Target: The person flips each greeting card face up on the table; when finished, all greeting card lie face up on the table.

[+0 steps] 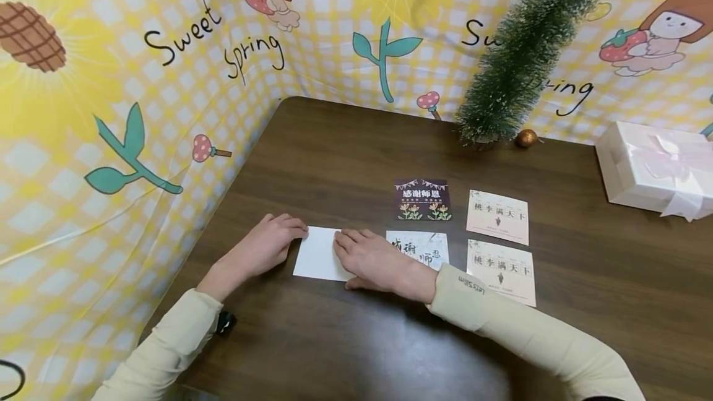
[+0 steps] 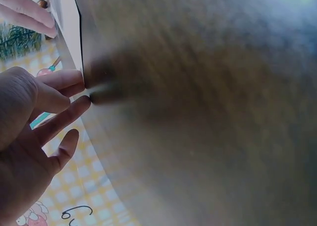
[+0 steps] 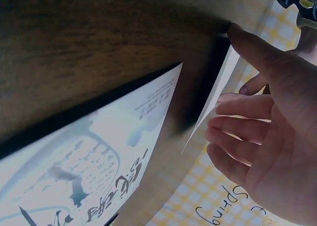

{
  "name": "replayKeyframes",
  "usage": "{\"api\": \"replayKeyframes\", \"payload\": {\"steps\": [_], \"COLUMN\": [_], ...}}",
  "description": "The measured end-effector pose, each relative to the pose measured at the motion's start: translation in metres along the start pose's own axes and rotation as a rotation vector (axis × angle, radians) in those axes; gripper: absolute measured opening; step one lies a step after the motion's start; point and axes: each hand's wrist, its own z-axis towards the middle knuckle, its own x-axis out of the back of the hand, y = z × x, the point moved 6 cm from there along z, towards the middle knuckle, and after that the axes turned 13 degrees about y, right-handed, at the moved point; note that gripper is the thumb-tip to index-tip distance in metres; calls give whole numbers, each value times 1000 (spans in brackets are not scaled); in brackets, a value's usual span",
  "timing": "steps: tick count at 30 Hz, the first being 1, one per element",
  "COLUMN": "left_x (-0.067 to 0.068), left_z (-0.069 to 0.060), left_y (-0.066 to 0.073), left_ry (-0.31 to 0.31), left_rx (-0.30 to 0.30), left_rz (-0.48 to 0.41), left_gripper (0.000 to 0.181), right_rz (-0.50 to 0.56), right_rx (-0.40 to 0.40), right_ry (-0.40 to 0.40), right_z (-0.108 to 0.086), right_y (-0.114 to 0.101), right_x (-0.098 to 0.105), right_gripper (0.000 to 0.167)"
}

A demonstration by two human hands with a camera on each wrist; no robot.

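Observation:
A blank white card lies on the dark wooden table between the two hands. At its upper left corner, the fingertips of my left hand touch the edge; the left wrist view shows that hand's fingers loosely bent with nothing gripped. Over the right part of the card rests my right hand, its fingers fairly straight and its thumb near the lower edge. A light card with black calligraphy lies just right of it, partly covered by the right hand and wrist.
Behind are a dark purple card and, to the right, two cream cards, an upper one and a lower one. A small frosted tree, an orange bauble and a white ribboned box stand by the patterned cloth.

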Motion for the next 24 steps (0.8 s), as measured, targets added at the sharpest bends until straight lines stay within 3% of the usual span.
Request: {"api": "replayKeyframes", "payload": {"steps": [8, 12, 16, 20, 24], "left_x": [1, 1, 3, 5, 7], "left_z": [7, 8, 5, 1, 3], "left_y": [5, 4, -1, -5, -4], "left_ry": [23, 17, -10, -31, 30], "left_rx": [-42, -59, -29, 3, -18], "left_rz": [39, 48, -27, -122, -190], "left_gripper": [28, 28, 28, 30, 26], "right_rz": [-101, -118, -94, -97, -77], "right_rx": [85, 142, 186, 190, 162], "right_ry": [191, 268, 361, 484, 558], "right_z": [-5, -9, -14, -17, -19], "right_y": [-1, 0, 7, 19, 33], "right_x": [7, 13, 22, 33, 38], "right_gripper": [26, 13, 6, 9, 12]}}
